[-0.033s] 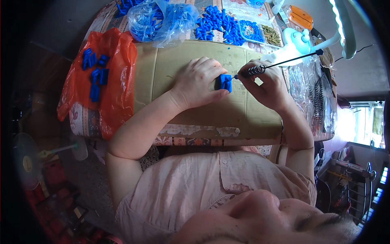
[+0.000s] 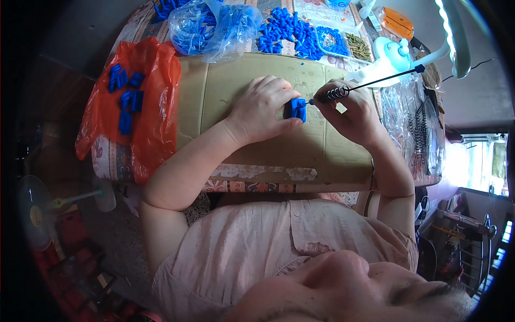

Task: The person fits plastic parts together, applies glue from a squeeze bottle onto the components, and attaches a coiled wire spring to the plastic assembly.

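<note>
A small blue plastic block point(image 2: 299, 110) is pinched between the thumb and fingers of my left hand point(image 2: 262, 106), which rests on a cardboard sheet point(image 2: 257, 153). My right hand point(image 2: 354, 118) has its fingers closed round a thin black rod point(image 2: 383, 80) with a black coil spring point(image 2: 338, 92) on it. The rod slants up to the right and ends in a dark blue knob point(image 2: 419, 68). A small blue piece point(image 2: 311, 102) shows at my right fingertips, and a thin shaft runs from it to the block's right side. Whether the shaft enters the block cannot be made out.
An orange-red plastic bag point(image 2: 155, 115) with several blue blocks lies left. Clear bags point(image 2: 230, 32), loose blue cone-shaped parts point(image 2: 284, 27) and a tray point(image 2: 347, 52) of small blue and brass-coloured pieces stand behind. A lit white lamp point(image 2: 389, 53) and black springs point(image 2: 420, 129) are at right.
The black rod and its coil spring have shifted very slightly to the left. My left hand and the blue block look unmoved.
</note>
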The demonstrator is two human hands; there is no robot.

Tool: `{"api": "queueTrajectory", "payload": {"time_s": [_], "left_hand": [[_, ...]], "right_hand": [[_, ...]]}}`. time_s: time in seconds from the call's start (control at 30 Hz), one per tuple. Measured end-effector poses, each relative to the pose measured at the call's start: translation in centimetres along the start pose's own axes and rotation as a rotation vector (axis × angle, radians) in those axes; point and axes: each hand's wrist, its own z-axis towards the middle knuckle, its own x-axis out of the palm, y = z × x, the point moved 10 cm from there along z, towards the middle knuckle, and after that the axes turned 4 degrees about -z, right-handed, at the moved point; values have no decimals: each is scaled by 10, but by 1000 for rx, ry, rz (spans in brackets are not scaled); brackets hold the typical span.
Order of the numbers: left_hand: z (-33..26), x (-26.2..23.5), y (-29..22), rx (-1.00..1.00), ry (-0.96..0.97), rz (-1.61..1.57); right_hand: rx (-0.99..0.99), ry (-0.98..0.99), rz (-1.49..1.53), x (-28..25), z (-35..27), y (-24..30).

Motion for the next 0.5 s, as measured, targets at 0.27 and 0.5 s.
{"api": "queueTrajectory", "payload": {"time_s": [0.27,0.5], "left_hand": [[-3,4,1,17,-7,-5],[-3,4,1,14,-17,-16]], "right_hand": [[2,2,9,3,2,2],[14,27,-3,8,1,-1]]}}
